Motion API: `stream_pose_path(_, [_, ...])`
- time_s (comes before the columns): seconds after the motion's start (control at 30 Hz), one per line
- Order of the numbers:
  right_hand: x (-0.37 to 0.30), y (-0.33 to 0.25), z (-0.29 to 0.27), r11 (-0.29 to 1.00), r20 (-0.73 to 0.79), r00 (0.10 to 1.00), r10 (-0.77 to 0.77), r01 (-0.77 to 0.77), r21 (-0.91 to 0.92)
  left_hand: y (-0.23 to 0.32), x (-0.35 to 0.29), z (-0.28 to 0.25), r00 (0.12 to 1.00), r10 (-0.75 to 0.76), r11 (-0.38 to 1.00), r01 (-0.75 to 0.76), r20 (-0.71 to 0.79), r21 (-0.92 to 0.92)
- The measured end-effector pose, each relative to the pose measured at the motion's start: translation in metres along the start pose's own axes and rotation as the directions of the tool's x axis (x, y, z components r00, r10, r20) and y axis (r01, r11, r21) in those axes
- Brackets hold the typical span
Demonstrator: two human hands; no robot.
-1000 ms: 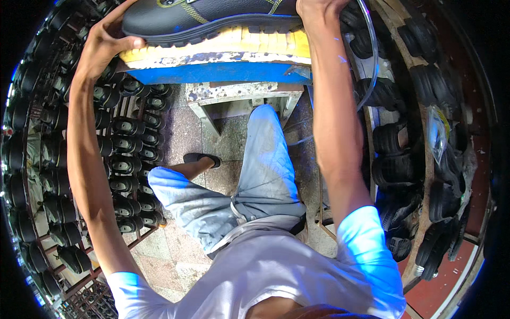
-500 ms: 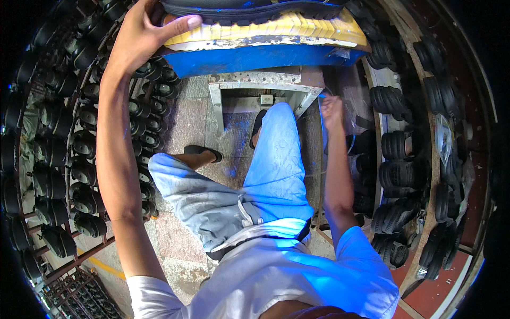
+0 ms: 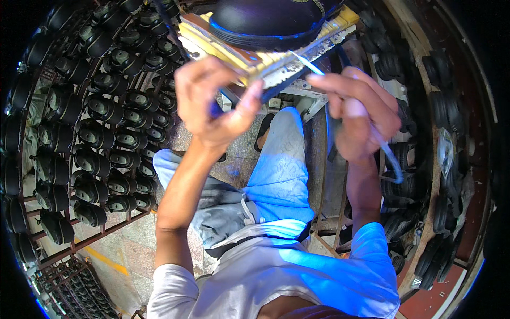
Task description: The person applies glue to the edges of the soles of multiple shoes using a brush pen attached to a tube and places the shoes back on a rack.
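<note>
A black shoe (image 3: 268, 26) with a ribbed black sole edge lies at the top of the view, on a yellow padded block (image 3: 342, 22) with a chipped white edge. In my right hand (image 3: 361, 114) is a thin pale rod with a bent end (image 3: 390, 158). Its straight tip points up and left, close to the shoe's sole edge; whether they touch I cannot tell. My left hand (image 3: 215, 101), slightly blurred, is at the near left corner of the block, fingers curved and apart, with nothing seen in it.
On the left stands a metal rack (image 3: 79, 244) with rows of black shoes (image 3: 93, 133). Wooden shelves (image 3: 433, 181) on the right hold dark soles (image 3: 443, 109). My legs (image 3: 276, 165) are below, beside the stand's pale frame (image 3: 313, 106).
My left hand has let go of the block's left end and come nearer. My right hand has risen from beside the stand with the rod. Block and shoe have turned.
</note>
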State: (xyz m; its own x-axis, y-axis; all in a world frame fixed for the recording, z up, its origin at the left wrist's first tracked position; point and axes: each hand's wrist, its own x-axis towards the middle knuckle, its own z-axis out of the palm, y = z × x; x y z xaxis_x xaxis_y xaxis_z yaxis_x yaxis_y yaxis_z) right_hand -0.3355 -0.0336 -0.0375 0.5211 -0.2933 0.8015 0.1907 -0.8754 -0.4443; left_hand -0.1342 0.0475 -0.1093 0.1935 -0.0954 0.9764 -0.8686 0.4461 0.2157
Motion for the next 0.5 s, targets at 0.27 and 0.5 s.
stream_pose_path(0.27, [0.024, 0.0, 0.018, 0.988, 0.021, 0.988, -0.153, 0.153, 0.004, 0.032, -0.007, 0.017, 0.996, 0.052, 0.996, -0.046, 0.078, -0.078])
stream_pose_path(0.5, [0.02, -0.016, 0.012, 0.983, 0.087, 0.996, -0.035, 0.05, -0.177, 0.048, -0.011, 0.028, 0.994, 0.065, 0.989, -0.052, 0.089, -0.135])
